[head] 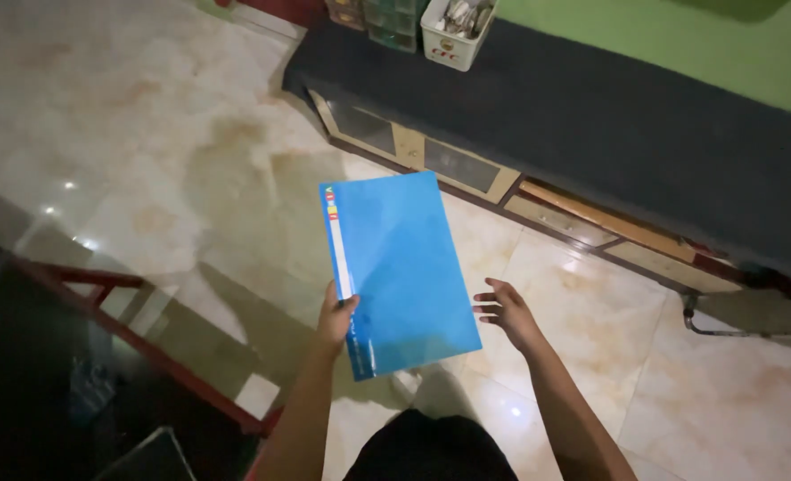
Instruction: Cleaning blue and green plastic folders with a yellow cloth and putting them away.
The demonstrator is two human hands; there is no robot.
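dark shorts point(431, 450) fill the bottom edge, and just above them the left hand point(336, 316) pinches the blue folder point(401, 272) by its spine edge, thumb on top, holding it out over the tiled floor point(146, 160). right hand point(505, 312) hovers spread and empty just beside the folder's far edge. one-sided grip, so the slick cover could sag or slip. fingers beneath are hidden; contents of the white tub point(456, 31) on the low dark cabinet point(591, 116) unclear.
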